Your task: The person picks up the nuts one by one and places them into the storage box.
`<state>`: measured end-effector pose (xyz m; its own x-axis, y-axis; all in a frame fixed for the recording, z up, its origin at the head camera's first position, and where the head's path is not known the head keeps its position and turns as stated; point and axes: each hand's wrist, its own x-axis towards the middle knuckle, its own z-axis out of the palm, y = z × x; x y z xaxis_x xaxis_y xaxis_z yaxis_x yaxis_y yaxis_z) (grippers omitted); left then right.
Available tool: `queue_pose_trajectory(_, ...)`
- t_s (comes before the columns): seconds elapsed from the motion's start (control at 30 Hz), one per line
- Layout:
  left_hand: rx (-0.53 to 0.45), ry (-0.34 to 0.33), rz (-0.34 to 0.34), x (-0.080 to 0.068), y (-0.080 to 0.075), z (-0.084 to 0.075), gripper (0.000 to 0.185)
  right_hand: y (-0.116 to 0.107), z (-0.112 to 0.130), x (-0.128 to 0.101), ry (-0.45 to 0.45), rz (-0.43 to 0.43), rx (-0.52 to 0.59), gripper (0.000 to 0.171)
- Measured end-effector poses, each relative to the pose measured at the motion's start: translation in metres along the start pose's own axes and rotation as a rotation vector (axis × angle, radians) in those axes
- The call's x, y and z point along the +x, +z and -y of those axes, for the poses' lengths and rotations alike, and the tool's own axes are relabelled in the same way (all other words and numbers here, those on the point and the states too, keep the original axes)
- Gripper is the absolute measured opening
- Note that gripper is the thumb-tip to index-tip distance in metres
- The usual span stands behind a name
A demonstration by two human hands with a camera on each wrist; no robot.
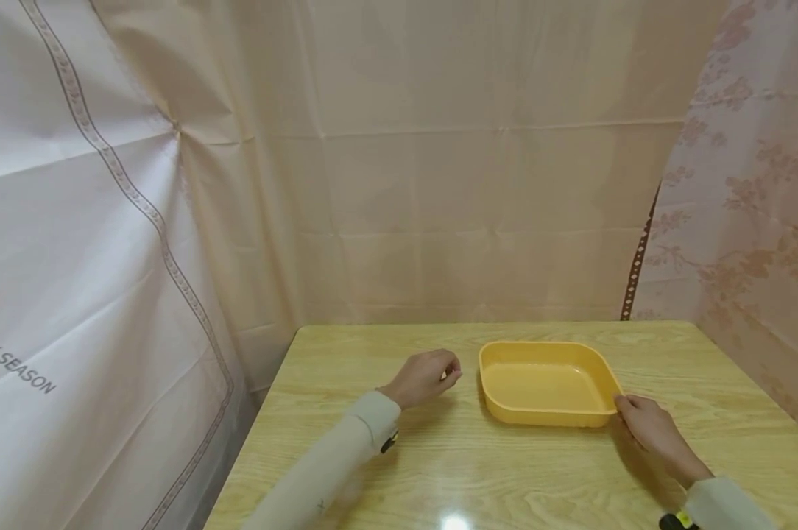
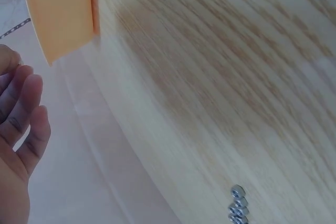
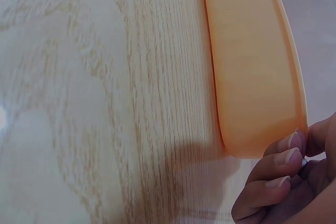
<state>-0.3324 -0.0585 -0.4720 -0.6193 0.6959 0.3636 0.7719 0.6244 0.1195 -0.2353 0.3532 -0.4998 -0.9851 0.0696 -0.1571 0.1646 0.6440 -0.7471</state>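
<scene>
A yellow rectangular plastic tray (image 1: 538, 418) with rounded corners stands on the wooden table, nothing inside it. My right hand (image 1: 651, 430) pinches the rim at its front right corner, fingers curled against the outer wall (image 3: 252, 66) in the right wrist view. To the left of the tray, my left hand (image 1: 425, 377) is held above the table, apart from the tray. Its fingers (image 2: 26, 98) are loosely curled, and I see nothing clearly held in them. Several small silver hex nuts (image 2: 239, 203) lie clustered at the bottom of the left wrist view.
The light wood-grain table (image 1: 505, 478) ends at a beige hanging cloth (image 1: 465, 184) behind. A white printed cloth (image 1: 74, 258) hangs at the left, and a floral one (image 1: 757, 206) at the right.
</scene>
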Motion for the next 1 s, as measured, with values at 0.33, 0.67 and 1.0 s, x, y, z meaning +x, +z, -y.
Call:
queue_pose_trajectory(0.33, 0.014, 0.04, 0.003, 0.007, 0.0, -0.01, 0.011, 0.001, -0.002, 0.001, 0.012, 0.004, 0.013, 0.054)
queue_pose_trajectory(0.67, 0.032, 0.09, -0.011, 0.01, 0.005, -0.016, 0.009, -0.001, -0.002, 0.001, 0.009, 0.018, 0.009, 0.055)
queue_pose_trajectory(1.0, 0.051, 0.102, 0.03, 0.013, 0.008, -0.023, 0.01, -0.001, 0.001, -0.002, 0.004, 0.011, 0.025, 0.054)
